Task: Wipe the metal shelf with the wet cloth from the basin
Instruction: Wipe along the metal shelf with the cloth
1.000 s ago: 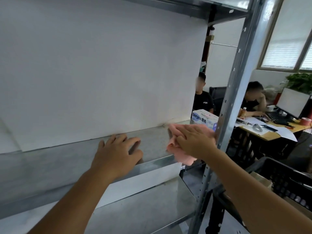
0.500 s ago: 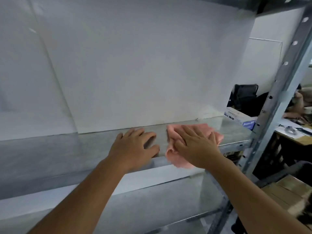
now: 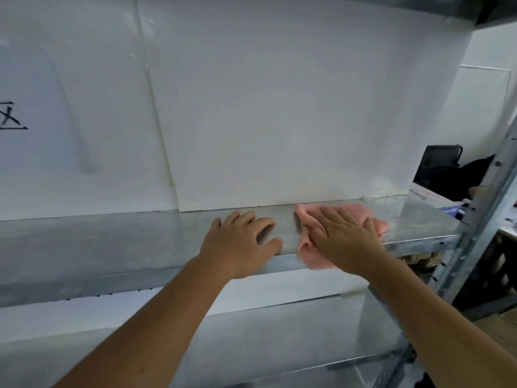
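Pink cloth (image 3: pixel 361 212) crumpled on metal shelf (image 3: pixel 112 242), under flat right hand (image 3: pixel 345 238); left hand (image 3: pixel 242 243) spread, empty.

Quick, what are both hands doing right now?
Left hand: open, flat on the metal shelf, holding nothing.
Right hand: open, pressing the pink cloth flat.
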`<state>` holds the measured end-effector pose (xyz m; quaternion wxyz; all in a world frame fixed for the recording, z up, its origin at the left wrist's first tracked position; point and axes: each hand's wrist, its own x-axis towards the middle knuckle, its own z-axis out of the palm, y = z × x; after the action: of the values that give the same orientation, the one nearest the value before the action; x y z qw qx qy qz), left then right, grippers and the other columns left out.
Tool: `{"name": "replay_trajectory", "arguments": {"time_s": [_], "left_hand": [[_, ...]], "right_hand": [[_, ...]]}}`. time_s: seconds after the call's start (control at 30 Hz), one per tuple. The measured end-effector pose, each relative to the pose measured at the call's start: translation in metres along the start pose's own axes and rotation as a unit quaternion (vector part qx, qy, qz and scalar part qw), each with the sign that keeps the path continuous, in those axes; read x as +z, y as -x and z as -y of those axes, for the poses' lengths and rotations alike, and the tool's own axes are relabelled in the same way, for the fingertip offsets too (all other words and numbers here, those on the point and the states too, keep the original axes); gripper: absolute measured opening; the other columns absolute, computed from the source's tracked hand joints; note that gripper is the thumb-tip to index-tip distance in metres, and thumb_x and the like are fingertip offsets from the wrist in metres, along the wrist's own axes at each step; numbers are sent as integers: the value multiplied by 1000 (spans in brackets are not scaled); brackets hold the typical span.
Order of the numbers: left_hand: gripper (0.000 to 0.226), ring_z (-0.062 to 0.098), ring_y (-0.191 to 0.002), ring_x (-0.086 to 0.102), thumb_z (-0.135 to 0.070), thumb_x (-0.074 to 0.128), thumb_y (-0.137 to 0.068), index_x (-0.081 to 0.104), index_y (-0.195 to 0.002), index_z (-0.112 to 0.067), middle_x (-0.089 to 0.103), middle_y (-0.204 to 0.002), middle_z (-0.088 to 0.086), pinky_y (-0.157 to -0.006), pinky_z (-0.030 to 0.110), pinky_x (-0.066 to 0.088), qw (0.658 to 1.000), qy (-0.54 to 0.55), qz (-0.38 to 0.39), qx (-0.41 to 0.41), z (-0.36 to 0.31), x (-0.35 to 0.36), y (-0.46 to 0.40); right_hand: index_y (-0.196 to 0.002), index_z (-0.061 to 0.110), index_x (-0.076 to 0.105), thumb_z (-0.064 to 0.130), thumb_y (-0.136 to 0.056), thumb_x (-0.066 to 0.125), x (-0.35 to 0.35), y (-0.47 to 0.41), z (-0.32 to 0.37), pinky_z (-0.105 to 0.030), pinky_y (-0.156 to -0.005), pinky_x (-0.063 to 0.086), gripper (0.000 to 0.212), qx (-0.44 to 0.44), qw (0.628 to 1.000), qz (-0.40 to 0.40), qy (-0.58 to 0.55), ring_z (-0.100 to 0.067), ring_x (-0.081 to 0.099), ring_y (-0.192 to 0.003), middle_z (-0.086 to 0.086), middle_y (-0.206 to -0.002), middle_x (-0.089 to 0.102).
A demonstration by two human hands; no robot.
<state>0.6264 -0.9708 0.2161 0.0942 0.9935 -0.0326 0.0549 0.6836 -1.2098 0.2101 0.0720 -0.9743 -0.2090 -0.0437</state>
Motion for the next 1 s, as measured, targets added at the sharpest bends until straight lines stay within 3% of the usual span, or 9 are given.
{"name": "replay_trajectory", "arguments": {"time_s": [0.07,0.17,0.3,0.47,0.57,0.67,0.77,0.9,1.0], "left_hand": [[68,22,-156,15,-79,27,-87,32,-149,-53,24,-170,-8,-123,54,14,1000,-5,0,-12,4,0,5],[72,23,-156,15,-82,22,-84,30,-149,-54,24,-170,-8,-123,55,15,1000,-5,-5,-24,9,-3,7],[75,21,-157,13,-83,21,-81,30,-150,-54,21,-171,-7,-123,55,13,999,7,3,-41,12,-5,12],[77,20,-154,19,-85,20,-78,33,-147,-55,27,-168,-9,-121,55,18,999,12,-5,-52,36,-10,23],[73,21,-150,26,-84,19,-79,35,-145,-55,36,-160,-11,-118,55,24,998,2,-10,-59,58,-16,33],[65,20,-152,23,-77,27,-85,37,-144,-53,37,-159,-12,-119,52,21,998,5,-6,-70,87,-26,48],[65,18,-150,26,-78,26,-84,38,-144,-53,38,-157,-13,-118,49,23,998,6,-10,-60,118,-34,62],[72,18,-151,24,-81,23,-82,33,-148,-55,33,-164,-12,-119,52,22,999,4,0,-49,154,-41,71],[69,17,-152,22,-79,23,-84,33,-148,-55,30,-165,-12,-120,53,20,999,3,4,-33,183,-49,83]], "right_hand": [[-154,39,18,56,-95,-6,13,20,4,-79,-119,24,66,-39,999,-12,25,-33,14,-164,9,-180,9],[-159,57,18,65,-92,-3,4,6,18,-66,-126,18,70,-10,998,-40,-49,-20,18,-163,17,-175,22],[-159,58,13,68,-79,-6,3,-26,9,-71,-122,16,83,-2,1000,15,-26,-23,12,-164,18,-176,15],[-164,50,9,61,-100,10,4,-12,52,-72,-123,11,66,39,998,24,-36,-28,8,-166,12,-179,10],[-162,52,14,61,-87,2,14,-20,99,-71,-122,12,77,-22,999,14,-43,-26,11,-165,12,-178,16],[-161,56,10,65,-75,-7,13,-30,76,-74,-122,13,88,-13,999,25,-30,-20,11,-164,18,-177,14],[-162,53,11,65,-82,-3,16,-27,90,-76,-119,16,82,41,999,14,-4,-24,13,-164,15,-176,16],[-161,53,11,61,-87,-4,29,-25,173,-74,-119,21,76,-67,997,19,26,-25,17,-162,14,-176,18],[-160,59,-3,60,-103,9,14,-20,164,-73,-119,25,59,-22,999,27,25,-21,17,-161,18,-176,14]]}}
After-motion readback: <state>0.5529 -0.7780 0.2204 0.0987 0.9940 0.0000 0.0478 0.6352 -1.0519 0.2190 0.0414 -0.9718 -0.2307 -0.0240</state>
